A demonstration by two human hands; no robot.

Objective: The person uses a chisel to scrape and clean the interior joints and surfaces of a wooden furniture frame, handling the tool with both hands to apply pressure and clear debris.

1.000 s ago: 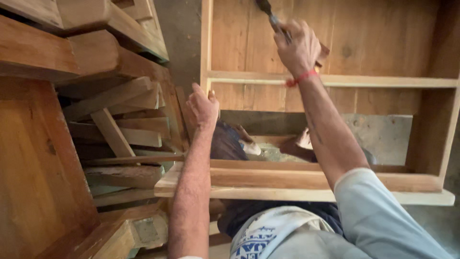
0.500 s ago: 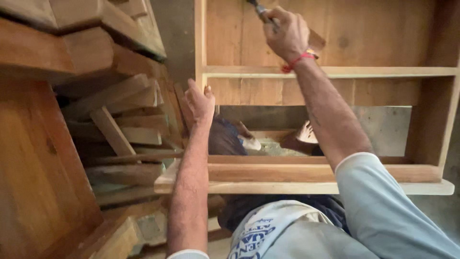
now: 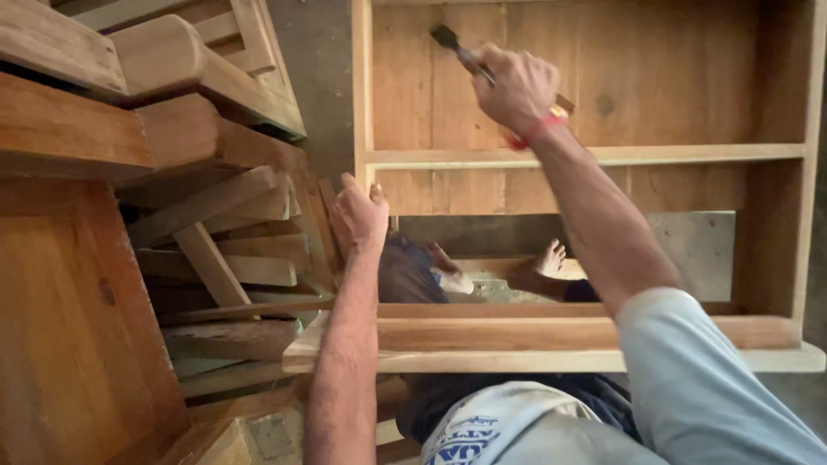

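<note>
Lowered: dark-tipped, perhaps bristled, brush (image 3: 457,50).

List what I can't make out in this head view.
- Tool: its handle is hidden inside the right hand; the dark head is blurred, so its kind is unclear.
- Left hand: on the cabinet side; palm hidden behind its back.
- Second person's hand: rest hidden behind the lower rail.
- Cabinet top: cut off by the frame edge.

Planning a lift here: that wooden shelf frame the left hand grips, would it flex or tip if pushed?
The shelf frame looks like stiff solid boards, so it probably would not flex. Likely heavy for one hand. The left hand steadies its side post, so it may shift under the right hand's tool.
</note>
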